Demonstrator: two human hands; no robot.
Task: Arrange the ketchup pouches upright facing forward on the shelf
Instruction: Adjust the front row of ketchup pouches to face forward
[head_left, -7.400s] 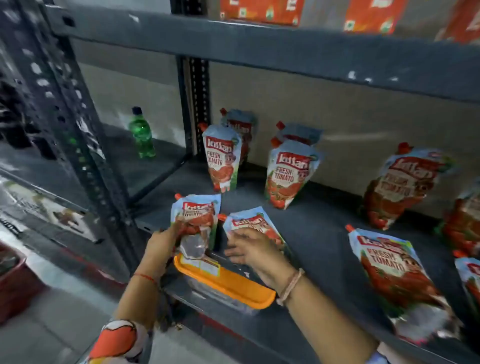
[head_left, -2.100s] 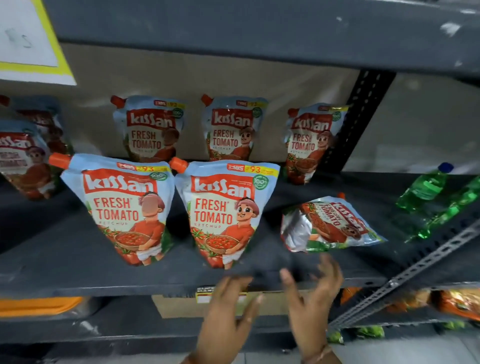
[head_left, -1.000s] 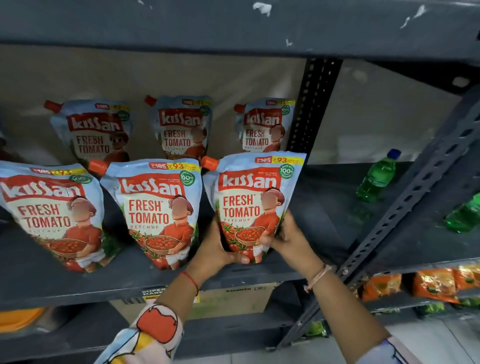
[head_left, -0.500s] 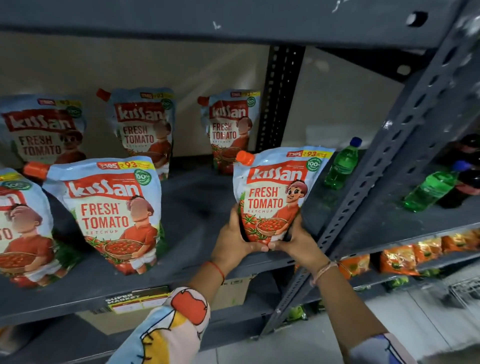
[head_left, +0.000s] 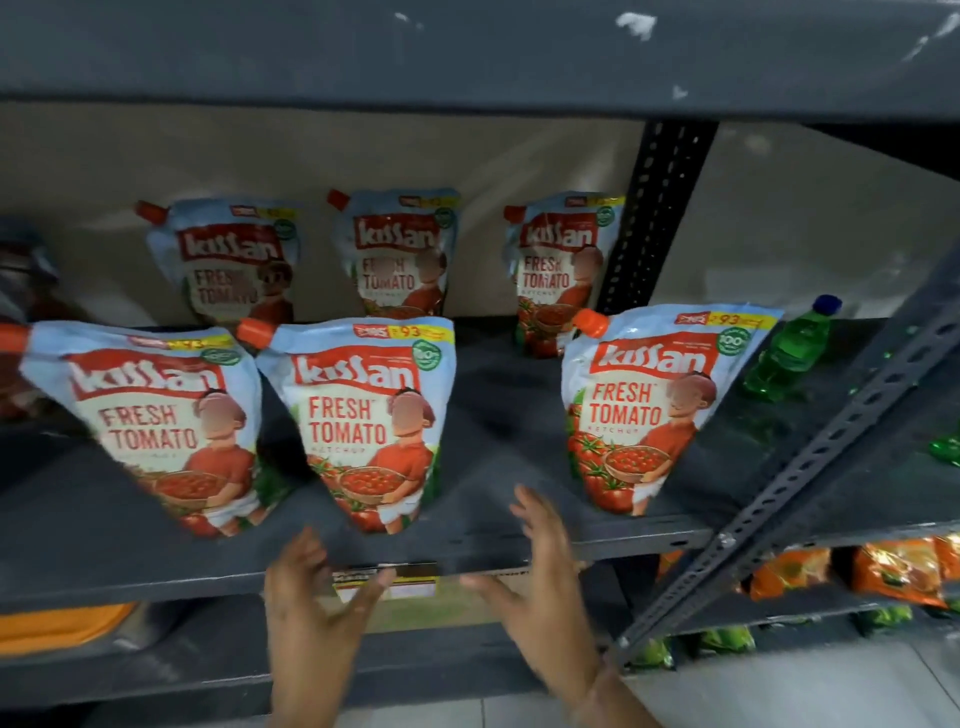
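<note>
Three ketchup pouches stand upright, labels forward, along the front of the dark shelf (head_left: 493, 540): a left pouch (head_left: 156, 421), a middle pouch (head_left: 369, 421) and a right pouch (head_left: 654, 410). Behind them against the back wall stand three more: one at the back left (head_left: 234, 260), one at the back middle (head_left: 400, 254), one at the back right (head_left: 561, 265). My left hand (head_left: 317, 603) and my right hand (head_left: 540, 587) hover open below the shelf's front edge, between the middle and right pouches, touching nothing.
A perforated upright post (head_left: 649, 218) and a diagonal brace (head_left: 810, 467) bound the bay on the right. A green bottle (head_left: 789, 348) stands beyond them. Orange packets (head_left: 883, 571) lie on the lower shelf; an orange lid (head_left: 57, 623) shows at lower left.
Both hands have let go of the right front pouch, which now stands on its own, and have drawn back below the shelf edge. The view has swung left.
</note>
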